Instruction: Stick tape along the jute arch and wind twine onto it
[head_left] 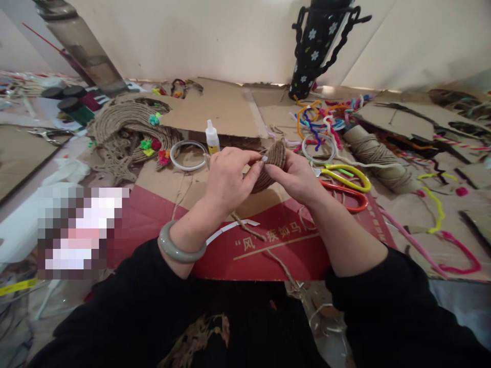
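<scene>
My right hand (301,176) grips a small curved piece covered in rows of brown twine (276,155), thumb in front and fingers behind. My left hand (230,176) is closed at the piece's near side, thumb and forefinger pinching a small white bit (264,159) against it. Below my hands, a loose twine end (247,226) and a curved white paper-like strip (230,230) lie on red-printed cardboard (215,263). Beside my right wrist are scissors (362,180) with yellow and red handles. Behind my left hand stands a white glue bottle (211,137).
A twine spool (378,153) and coloured pipe cleaners (316,120) lie right. Twine-covered shapes with bright pompoms (126,125) lie left. Two pale rings (187,156) flank my hands. A clear bottle (82,48) and a black flowered tumbler (316,48) stand behind.
</scene>
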Demonstrator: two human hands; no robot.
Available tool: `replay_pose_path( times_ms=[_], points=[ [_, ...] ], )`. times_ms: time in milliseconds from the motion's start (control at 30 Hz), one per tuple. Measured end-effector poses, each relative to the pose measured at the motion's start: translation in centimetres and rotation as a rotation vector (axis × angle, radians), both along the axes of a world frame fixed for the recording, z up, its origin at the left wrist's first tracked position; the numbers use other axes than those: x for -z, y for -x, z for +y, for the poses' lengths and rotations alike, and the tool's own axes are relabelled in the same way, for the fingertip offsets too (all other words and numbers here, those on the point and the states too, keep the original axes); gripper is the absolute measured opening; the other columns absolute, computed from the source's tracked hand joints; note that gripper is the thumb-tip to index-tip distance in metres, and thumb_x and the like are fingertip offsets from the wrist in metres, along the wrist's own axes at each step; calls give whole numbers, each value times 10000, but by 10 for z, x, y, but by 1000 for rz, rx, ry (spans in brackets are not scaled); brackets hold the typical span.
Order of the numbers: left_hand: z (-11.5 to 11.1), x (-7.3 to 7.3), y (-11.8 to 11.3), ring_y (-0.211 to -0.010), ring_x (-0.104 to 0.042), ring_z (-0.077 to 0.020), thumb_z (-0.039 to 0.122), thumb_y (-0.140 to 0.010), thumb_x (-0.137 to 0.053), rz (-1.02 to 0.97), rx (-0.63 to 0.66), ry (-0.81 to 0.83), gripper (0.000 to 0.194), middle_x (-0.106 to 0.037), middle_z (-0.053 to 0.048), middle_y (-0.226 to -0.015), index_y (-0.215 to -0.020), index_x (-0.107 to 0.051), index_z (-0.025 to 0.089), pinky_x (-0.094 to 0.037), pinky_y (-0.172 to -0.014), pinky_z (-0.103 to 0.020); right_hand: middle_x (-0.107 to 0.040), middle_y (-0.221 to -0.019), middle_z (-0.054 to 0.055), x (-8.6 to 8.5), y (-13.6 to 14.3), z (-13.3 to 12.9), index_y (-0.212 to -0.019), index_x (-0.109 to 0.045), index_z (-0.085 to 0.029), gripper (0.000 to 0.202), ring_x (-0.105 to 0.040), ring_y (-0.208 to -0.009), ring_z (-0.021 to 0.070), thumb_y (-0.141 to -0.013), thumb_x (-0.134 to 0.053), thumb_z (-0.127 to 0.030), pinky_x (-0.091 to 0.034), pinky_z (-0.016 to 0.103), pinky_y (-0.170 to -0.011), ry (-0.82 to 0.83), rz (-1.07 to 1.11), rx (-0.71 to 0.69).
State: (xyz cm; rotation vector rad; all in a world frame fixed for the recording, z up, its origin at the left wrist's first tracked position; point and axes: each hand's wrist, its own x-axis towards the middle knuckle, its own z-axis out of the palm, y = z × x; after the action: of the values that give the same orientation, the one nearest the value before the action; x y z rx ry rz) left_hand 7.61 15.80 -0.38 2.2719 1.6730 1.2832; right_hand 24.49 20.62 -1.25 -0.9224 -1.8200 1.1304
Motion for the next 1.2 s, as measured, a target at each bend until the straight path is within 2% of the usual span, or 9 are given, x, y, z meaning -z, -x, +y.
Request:
replay_pose_path(
  times_ms=[133,267,467,633,900,1067,1200],
  points=[
    [1,1,-1,-980,-699,-229,248,-909,-586,5,3,70,182,-788,-62,-994,-985,-743,197,-490,-898,-372,-626,-790,23,0,0,0,-871,-563,-200,248,-556,-752,179,-756,-595,-417,-477,353,-727,-32,-65,-47],
    [1,-2,0,-974,-704,-232,218,-902,-568,11,24,147,232,-788,-65,-1027,-1055,-741,191,-499,-897,-374,-595,-812,24,-1,0,-1,-870,-529,-209,198,-529,-751,181,-744,-580,-353,-462,357,-733,-71,-127,-75],
    [0,-7,1,-917,-703,-214,231,-883,-562,-26,31,185,192,-787,-51,-960,-959,-735,196,-516,-860,-345,-586,-802,16,-4,-1,-2,-844,-506,-222,128,-521,-746,177,-754,-555,-299,-460,347,-742,-124,-168,-99],
    [3,-6,2,-850,-702,-192,243,-882,-564,-95,59,166,167,-781,-32,-869,-875,-724,194,-513,-807,-309,-588,-772,19,-6,-3,-2,-839,-538,-201,181,-519,-727,173,-777,-536,-371,-433,331,-703,-89,-216,-115],
    [4,-4,4,-821,-696,-187,241,-883,-575,-72,85,178,159,-776,-30,-854,-880,-724,188,-502,-782,-304,-537,-721,-1,-6,-1,-1,-771,-545,-190,206,-491,-697,145,-733,-555,-392,-420,308,-665,0,-102,-75],
    [2,-2,3,-852,-679,-189,253,-883,-582,-43,-8,53,134,-770,-31,-882,-882,-706,202,-494,-818,-327,-546,-690,-22,-2,0,1,-823,-554,-201,213,-495,-623,127,-754,-599,-397,-424,277,-583,66,-64,15],
    [-1,-2,0,-821,-668,-195,232,-866,-590,13,-34,44,117,-756,-29,-824,-858,-705,211,-475,-787,-340,-578,-725,-4,0,1,2,-849,-556,-207,211,-532,-663,146,-788,-592,-406,-459,300,-624,8,-47,42]
  ],
)
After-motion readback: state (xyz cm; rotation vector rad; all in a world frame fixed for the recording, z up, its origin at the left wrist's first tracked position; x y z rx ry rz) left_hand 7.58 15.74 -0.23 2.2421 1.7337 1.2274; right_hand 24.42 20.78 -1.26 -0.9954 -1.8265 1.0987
